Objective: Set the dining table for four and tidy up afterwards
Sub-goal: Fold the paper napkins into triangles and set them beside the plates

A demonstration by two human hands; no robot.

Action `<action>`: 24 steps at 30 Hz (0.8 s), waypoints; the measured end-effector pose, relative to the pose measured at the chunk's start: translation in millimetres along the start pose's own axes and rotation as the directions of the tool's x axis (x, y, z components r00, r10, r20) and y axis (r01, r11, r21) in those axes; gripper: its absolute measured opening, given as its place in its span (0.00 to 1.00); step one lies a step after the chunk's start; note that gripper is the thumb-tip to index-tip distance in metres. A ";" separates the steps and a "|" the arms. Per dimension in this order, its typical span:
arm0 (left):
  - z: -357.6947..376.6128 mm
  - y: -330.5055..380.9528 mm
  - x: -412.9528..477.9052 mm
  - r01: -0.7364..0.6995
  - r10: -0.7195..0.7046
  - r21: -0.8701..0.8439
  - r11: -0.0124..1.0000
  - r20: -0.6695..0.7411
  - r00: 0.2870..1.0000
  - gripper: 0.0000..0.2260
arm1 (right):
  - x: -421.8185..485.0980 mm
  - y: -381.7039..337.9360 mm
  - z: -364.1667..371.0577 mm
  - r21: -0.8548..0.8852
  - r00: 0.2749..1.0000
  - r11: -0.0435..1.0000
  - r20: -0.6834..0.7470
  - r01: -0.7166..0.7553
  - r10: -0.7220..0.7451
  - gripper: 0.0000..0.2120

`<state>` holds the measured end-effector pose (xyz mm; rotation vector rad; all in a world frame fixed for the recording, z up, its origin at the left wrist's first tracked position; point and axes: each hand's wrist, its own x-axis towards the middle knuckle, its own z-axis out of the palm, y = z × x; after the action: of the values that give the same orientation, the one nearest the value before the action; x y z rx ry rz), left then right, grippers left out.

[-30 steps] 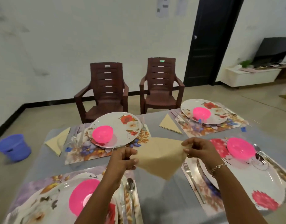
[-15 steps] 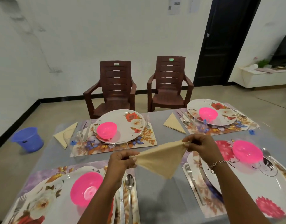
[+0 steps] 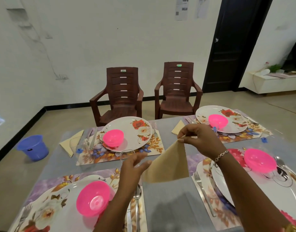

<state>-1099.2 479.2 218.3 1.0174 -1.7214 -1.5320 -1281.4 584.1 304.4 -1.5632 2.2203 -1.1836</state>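
A beige napkin (image 3: 169, 164) hangs as a triangle above the middle of the grey table (image 3: 169, 206). My right hand (image 3: 200, 139) pinches its top corner. My left hand (image 3: 134, 166) is beside the napkin's lower left edge with fingers loosely spread, gripping nothing. Four floral placemats each carry a floral plate and a pink bowl: near left (image 3: 93, 198), near right (image 3: 259, 159), far left (image 3: 113, 138), far right (image 3: 217, 121). Folded napkins lie by the far left setting (image 3: 72, 143) and the far right setting (image 3: 177, 128).
A spoon (image 3: 137, 195) lies by the near left plate and a fork (image 3: 202, 186) by the near right plate. A clear glass (image 3: 127, 155) stands behind my left hand. Two brown chairs (image 3: 120, 94) face the far side. A blue bucket (image 3: 33, 147) sits on the floor.
My left hand has let go of its napkin corner and opened. My right hand has raised its corner, so the napkin now hangs from that one pinch.
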 end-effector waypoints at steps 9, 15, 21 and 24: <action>31.9 43.1 -6.7 -0.254 0.245 0.063 0.965 0.116 0.962 0.08 | 4.3 -32.4 8.4 -0.080 0.986 0.992 0.146 0.095 -0.083 0.03; 29.5 41.0 -12.2 -0.160 0.166 -0.085 0.983 0.074 0.983 0.05 | -0.9 -24.5 14.4 0.209 0.983 0.978 0.182 -0.028 -0.010 0.12; 26.4 42.9 -15.3 -0.088 0.097 -0.180 0.980 0.040 0.994 0.03 | -10.6 -19.5 31.4 0.426 0.985 0.897 0.165 -0.123 0.057 0.11; 26.3 43.0 -16.4 -0.079 0.081 -0.209 0.975 0.000 0.997 0.03 | -13.1 -18.5 38.6 0.428 0.997 0.901 0.018 -0.078 0.078 0.07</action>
<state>-1119.2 508.4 257.9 0.8260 -1.5486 -1.6274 -1241.2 573.6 287.6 -1.2809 1.8306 -1.5164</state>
